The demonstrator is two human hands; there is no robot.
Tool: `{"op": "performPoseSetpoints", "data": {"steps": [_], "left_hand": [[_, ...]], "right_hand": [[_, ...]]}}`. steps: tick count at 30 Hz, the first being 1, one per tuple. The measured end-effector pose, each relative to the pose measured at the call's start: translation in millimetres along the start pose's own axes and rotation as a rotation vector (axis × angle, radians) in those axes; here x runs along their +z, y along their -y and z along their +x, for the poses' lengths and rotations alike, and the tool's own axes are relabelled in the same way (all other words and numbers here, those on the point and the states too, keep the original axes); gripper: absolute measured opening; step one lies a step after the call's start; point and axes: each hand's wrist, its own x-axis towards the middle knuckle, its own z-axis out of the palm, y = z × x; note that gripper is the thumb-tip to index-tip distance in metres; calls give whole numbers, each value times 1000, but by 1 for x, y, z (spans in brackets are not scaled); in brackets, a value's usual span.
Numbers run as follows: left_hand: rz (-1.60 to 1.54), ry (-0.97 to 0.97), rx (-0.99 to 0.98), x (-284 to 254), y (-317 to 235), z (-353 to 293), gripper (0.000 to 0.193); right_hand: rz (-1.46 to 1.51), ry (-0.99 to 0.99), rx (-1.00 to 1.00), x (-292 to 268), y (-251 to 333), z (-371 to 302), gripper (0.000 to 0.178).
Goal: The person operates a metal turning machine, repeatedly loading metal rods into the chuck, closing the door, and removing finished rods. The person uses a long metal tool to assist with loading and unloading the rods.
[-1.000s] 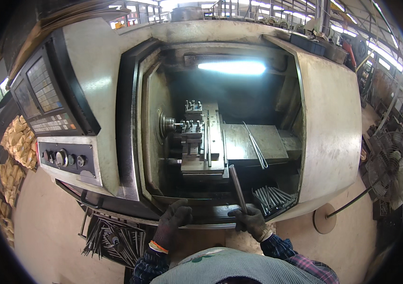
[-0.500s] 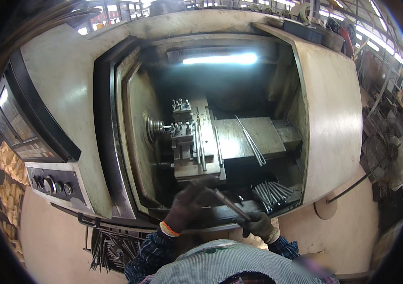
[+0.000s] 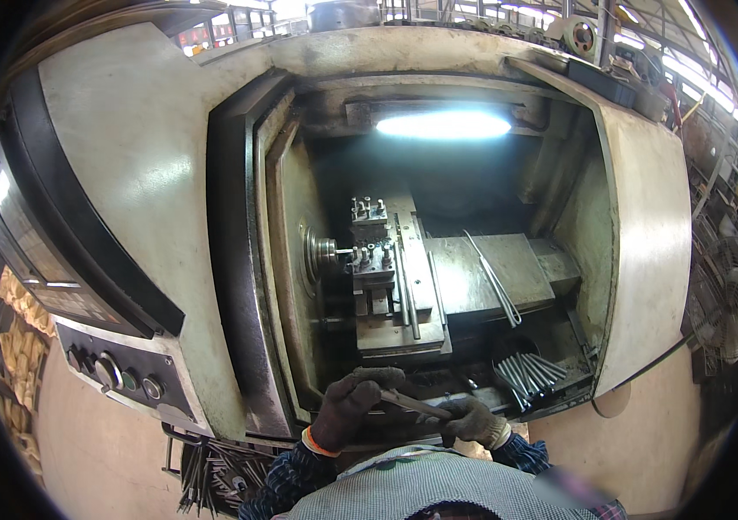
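At the lathe's open front, both dark-gloved hands now grip one thin grey steel rod (image 3: 416,404): left hand (image 3: 353,406) has come up and closed on it, right hand (image 3: 471,421) clenched on its other end, rod lowered from near-upright to almost level.

I see open room at 12 o'clock above my hands, bounded by the tool block (image 3: 375,260), chuck (image 3: 321,253) and loose rods (image 3: 529,371).
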Motion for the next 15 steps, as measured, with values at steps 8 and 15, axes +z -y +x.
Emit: {"op": "performPoseSetpoints", "data": {"steps": [8,15], "left_hand": [[619,-216,345,11,4,13,46],[702,-331,84,17,11,22,33]], "right_hand": [[-358,-235,-316,-17,3,14,23],[-609,-389,-435,-36,-11,9,21]]}}
